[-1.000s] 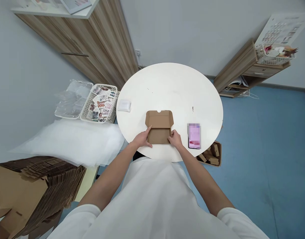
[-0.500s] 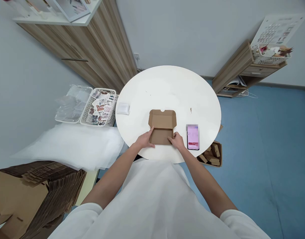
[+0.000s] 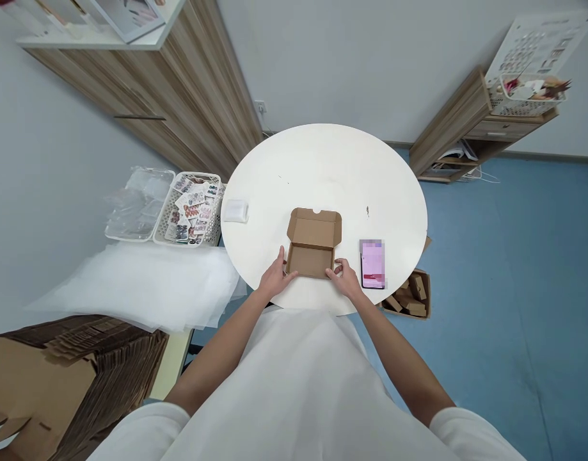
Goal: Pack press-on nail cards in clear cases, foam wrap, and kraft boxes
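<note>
A small brown cardboard box (image 3: 310,261) lies on the white round table (image 3: 322,166), its lid standing up at the far side and no contents visible inside. My left hand (image 3: 275,276) grips the box's near left corner, thumb along the front edge and fingers by the left wall. At the near right corner, my right hand (image 3: 345,278) holds the box with its thumb at the front and its fingers curled by the right wall. To the right of that hand lies a phone (image 3: 372,264) with a lit pink screen.
A white packet (image 3: 236,210) lies at the table's left edge. Beside it stand a basket of nail sets (image 3: 192,211) and a basket of clear bags (image 3: 143,205). Flat cardboard (image 3: 116,358) is stacked at lower left. A carton of small boxes (image 3: 411,298) sits on the floor at right.
My left hand has slid down from the box's left side near the hinge to its near left corner. The right thumb has shifted from inside the box to its front corner.
</note>
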`<state>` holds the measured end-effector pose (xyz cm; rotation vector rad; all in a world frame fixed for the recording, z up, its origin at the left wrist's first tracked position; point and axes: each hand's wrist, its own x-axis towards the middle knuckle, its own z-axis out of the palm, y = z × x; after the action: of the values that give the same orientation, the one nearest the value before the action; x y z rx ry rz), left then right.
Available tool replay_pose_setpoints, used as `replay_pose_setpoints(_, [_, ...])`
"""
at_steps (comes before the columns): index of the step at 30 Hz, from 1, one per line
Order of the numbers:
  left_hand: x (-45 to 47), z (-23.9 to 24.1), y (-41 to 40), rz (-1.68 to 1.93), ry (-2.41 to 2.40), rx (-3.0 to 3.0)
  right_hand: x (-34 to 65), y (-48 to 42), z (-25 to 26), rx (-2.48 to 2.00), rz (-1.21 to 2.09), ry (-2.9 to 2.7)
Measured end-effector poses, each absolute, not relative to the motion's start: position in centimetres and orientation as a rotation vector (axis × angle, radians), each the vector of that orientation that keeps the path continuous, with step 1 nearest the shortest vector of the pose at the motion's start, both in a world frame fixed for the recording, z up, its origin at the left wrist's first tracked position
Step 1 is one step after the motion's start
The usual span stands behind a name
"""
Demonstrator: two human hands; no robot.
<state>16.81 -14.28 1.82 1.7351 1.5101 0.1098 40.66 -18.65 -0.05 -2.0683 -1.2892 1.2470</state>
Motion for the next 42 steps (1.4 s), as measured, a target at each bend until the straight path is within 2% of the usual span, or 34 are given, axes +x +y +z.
replay_pose_setpoints(21, [17.2,0.6,-14.8,0.042,1.622,1.745,40.3,-18.9,-0.5,-2.067,1.231,-1.337])
replay_pose_setpoints(31, [16.7,1.1,-14.9,0.12,1.649,1.682,40.1,-19.2,0.0,-2.031,1.215,-1.299])
replay_pose_setpoints(35, [16.6,1.6,-15.0,0.124,1.639,1.657,40.0,-19.5,0.2,-2.011,1.096,-1.29])
replay_pose_setpoints(42, [14.3,1.2,-14.4,0.139,1.631,1.635,38.6,-19.2,2.5,-1.94,0.507,-1.326])
